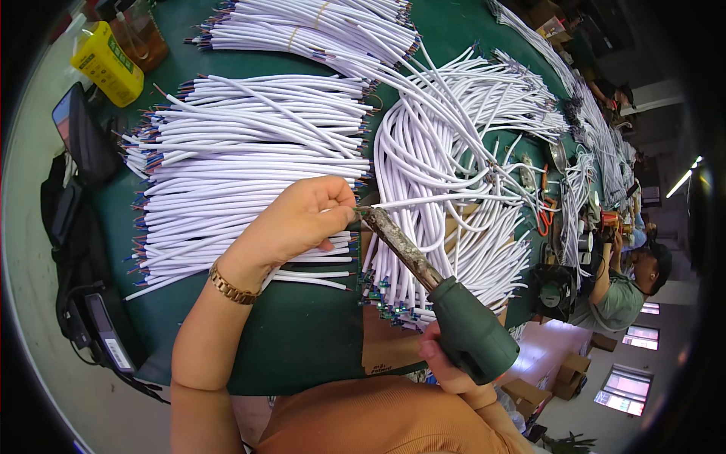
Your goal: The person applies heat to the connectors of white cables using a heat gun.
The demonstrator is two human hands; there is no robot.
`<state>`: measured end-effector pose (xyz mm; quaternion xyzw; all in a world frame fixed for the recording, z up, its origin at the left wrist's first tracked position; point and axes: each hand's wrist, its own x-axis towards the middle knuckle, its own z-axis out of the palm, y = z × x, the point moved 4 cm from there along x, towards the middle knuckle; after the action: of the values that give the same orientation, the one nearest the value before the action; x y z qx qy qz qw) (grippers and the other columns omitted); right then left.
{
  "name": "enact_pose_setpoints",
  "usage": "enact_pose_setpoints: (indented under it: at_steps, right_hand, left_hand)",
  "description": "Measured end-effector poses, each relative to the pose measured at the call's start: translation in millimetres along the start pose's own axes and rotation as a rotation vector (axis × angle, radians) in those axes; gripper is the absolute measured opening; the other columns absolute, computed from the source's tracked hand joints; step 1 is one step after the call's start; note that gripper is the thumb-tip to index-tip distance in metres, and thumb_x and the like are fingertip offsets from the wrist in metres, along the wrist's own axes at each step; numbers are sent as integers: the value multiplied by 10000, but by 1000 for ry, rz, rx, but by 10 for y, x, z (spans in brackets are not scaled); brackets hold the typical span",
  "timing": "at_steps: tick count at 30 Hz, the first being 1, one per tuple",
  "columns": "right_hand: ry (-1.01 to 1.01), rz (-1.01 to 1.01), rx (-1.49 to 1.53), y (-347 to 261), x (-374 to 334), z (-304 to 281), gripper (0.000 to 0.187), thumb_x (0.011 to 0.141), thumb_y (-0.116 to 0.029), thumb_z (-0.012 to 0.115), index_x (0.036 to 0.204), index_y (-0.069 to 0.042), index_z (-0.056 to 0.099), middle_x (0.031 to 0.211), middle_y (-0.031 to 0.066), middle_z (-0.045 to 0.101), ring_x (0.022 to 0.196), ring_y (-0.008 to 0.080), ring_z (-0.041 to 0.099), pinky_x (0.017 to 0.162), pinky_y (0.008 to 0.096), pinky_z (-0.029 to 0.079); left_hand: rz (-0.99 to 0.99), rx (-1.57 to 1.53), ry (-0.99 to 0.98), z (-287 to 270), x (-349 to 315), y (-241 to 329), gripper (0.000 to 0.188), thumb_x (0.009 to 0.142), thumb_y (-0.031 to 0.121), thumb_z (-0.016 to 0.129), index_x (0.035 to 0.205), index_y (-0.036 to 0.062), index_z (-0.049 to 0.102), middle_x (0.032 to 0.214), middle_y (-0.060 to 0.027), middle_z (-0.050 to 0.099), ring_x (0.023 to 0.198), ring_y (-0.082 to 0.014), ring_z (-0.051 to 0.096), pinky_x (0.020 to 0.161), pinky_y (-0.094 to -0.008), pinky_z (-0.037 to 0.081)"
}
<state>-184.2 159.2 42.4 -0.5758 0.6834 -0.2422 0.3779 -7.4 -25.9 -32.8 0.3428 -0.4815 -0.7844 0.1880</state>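
Observation:
My left hand [321, 212], a bracelet at its wrist, is closed in a pinch on the stripped end of a white cable [423, 200]. This cable runs off to the right over a looped pile of white cables [416, 144]. In my right hand [446, 363] is a green heat gun [473, 329], gripped below its body. Its long, scorched metal tube [401, 246] points up and left, with the tip right beside my left fingertips. The thin wires at the pinch are too small to make out. Under my left hand lies a stack of straight cut cables [227, 189].
A yellow bottle [110, 64], a phone [76, 121] and a black bag [68, 250] stand or lie at the left. Another cable bundle [302, 34] is at the far edge. Orange-handled pliers [544, 216] lie right. A co-worker [631, 284] sits farther right.

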Motion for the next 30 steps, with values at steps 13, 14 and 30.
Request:
enact_pose_setpoints:
  at_steps: [13,14,30]
  right_hand:
    - [-10,-230,-235,-207,57,-21,157,732,-28,636,884,-25,599,734,27,588,658,130,550,609,271,450]
    - [23,-218,-260,-149,16,-29,183,719,-24,641,898,-25,606,743,34,598,658,144,562,607,280,456]
    - [-7,-207,-484,-92,-75,-54,261,636,-170,699,885,-121,637,791,81,608,630,253,583,547,324,467]
  left_hand:
    - [-1,-7,-21,-15,-1,-16,111,869,156,557,886,52,522,748,53,507,657,-9,471,573,-186,462]
    - [-2,0,-30,-13,0,-11,110,868,157,555,880,53,523,749,53,507,656,-10,471,571,-187,461]
    - [-1,24,-33,-8,15,-29,127,880,176,554,879,52,525,753,54,505,653,-15,472,578,-198,465]
